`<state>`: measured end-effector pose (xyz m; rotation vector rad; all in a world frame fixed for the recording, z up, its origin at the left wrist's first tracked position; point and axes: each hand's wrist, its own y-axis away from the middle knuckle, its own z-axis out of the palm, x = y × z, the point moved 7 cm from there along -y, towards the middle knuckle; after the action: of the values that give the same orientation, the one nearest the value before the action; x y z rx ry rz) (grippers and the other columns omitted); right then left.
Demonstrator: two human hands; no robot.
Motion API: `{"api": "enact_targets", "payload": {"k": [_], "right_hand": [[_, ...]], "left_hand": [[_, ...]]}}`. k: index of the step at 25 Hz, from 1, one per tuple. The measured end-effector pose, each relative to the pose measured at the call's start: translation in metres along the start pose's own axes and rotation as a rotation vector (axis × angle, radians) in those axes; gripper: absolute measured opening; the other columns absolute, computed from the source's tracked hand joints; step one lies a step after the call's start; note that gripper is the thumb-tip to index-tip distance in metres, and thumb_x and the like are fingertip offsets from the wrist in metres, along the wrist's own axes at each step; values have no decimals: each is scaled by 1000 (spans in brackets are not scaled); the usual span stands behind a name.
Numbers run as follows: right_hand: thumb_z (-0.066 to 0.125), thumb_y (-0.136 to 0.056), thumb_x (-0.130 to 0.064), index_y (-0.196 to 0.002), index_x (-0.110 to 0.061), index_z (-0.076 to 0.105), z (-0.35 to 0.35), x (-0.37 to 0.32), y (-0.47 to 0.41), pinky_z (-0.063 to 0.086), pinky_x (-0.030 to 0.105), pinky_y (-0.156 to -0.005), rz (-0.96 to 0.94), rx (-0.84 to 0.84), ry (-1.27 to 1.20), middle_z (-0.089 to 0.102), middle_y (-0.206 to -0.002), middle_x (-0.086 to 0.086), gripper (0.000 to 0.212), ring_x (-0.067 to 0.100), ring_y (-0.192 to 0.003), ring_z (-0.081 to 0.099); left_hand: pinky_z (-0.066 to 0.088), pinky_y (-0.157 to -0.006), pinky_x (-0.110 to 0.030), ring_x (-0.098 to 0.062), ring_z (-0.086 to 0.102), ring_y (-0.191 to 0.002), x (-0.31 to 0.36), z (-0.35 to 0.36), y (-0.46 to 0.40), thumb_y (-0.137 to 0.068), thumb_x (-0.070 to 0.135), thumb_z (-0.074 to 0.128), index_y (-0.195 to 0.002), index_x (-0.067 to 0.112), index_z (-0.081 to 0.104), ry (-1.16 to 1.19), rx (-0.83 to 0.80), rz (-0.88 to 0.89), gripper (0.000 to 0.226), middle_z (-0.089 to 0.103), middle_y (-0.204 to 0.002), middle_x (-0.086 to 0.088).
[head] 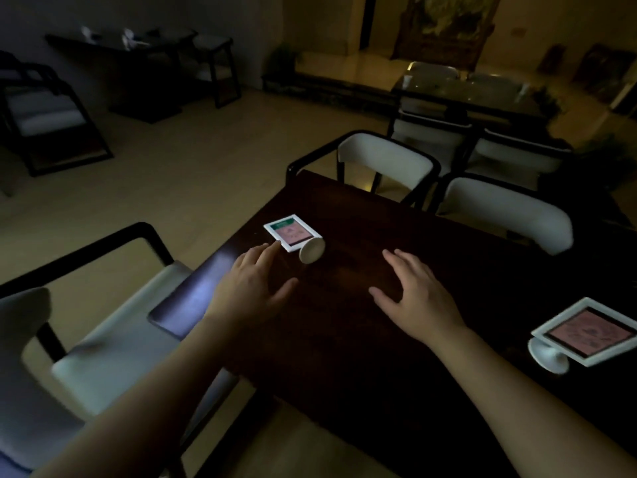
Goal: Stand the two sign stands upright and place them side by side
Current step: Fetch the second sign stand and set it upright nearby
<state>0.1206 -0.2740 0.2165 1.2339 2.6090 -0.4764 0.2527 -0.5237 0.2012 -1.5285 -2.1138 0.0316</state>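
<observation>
Table [362, 339] dark, both stands down: far stand [293, 232] by left edge, near stand [586, 334] at right edge. Left hand [251, 281] and right hand [417, 291] spread flat, empty. Pinch far frame, pivot on round base.

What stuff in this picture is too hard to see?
All from the head view:
- Words on the far sign stand: too small and dim.
- Near sign stand: blurred, print unreadable.
- Small white things on the far side table: dark, blurred.
- Left hand fingertip touching the far sign: unclear.
</observation>
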Motion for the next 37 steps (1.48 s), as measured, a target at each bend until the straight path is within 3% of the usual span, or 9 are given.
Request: {"api": "enact_targets", "payload": {"k": [4, 7, 16, 24, 30, 32, 34, 35, 37], "right_hand": [[58, -89, -55, -151, -32, 27, 18, -43, -40, 43, 38, -100, 25, -21, 1, 28, -158, -3, 73, 19, -142, 31], [58, -90, -52, -151, -29, 29, 32, -59, -76, 45, 38, -98, 0, -20, 2, 31, -156, -2, 72, 20, -141, 34], [56, -94, -43, -149, -19, 35, 94, -47, -209, 47, 41, -96, -54, -121, 8, 39, -152, 4, 63, 24, -135, 41], [55, -97, -35, -146, -17, 41, 175, -6, -281, 46, 40, -96, 79, -256, 21, 44, -148, 5, 54, 24, -131, 45], [50, -100, -31, -145, -16, 44, 230, 13, -301, 44, 40, -99, 295, -352, -39, 47, -147, 8, 48, 26, -132, 47], [47, -101, -27, -131, -12, 55, 243, 17, -303, 50, 29, -83, 393, -368, -128, 59, -129, 8, 34, 23, -113, 58], [45, -101, -21, -89, -11, 60, 255, 20, -306, 39, 23, -55, 445, -380, -193, 60, -89, 5, 22, 19, -80, 58], [45, -100, -16, -76, -12, 54, 258, 21, -307, 34, 24, -51, 469, -388, -219, 55, -77, 3, 26, 17, -70, 54], [46, -96, -7, -70, -11, 52, 263, 21, -304, 34, 26, -51, 500, -413, -267, 53, -74, 4, 27, 16, -64, 52]], "left_hand": [[44, -94, -39, -28, 50, -126, -43, -16, -27, -87, 57, 59, -148, 23, 37, 24, 6, -34, 73, 51, -141, -9], [44, -83, -32, -26, 55, -118, -65, -4, -55, -87, 58, 57, -147, 25, 38, 60, -25, -100, 71, 55, -135, -7], [40, -72, -28, -17, 60, -105, -108, 78, -139, -86, 57, 58, -141, 24, 45, 151, -128, -345, 65, 59, -129, -3], [54, -74, -39, -23, 61, -101, -155, 172, -184, -87, 56, 55, -127, 19, 53, 65, -315, -453, 55, 62, -118, -5], [47, -67, -32, -19, 61, -93, -184, 223, -193, -90, 41, 60, -128, 14, 48, 234, -402, -581, 48, 64, -114, -7], [45, -65, -27, -16, 61, -91, -189, 231, -194, -91, 36, 62, -129, 13, 49, 339, -369, -636, 46, 65, -113, -4], [41, -57, -19, -6, 59, -80, -191, 237, -196, -92, 29, 63, -127, 15, 52, 456, -336, -679, 39, 66, -109, 1], [40, -54, -16, -3, 58, -75, -191, 240, -197, -92, 26, 63, -126, 15, 53, 503, -328, -694, 37, 66, -106, 4], [47, -54, -17, -3, 63, -77, -192, 245, -196, -92, 18, 63, -123, 15, 57, 589, -319, -732, 32, 68, -105, 5]]}}
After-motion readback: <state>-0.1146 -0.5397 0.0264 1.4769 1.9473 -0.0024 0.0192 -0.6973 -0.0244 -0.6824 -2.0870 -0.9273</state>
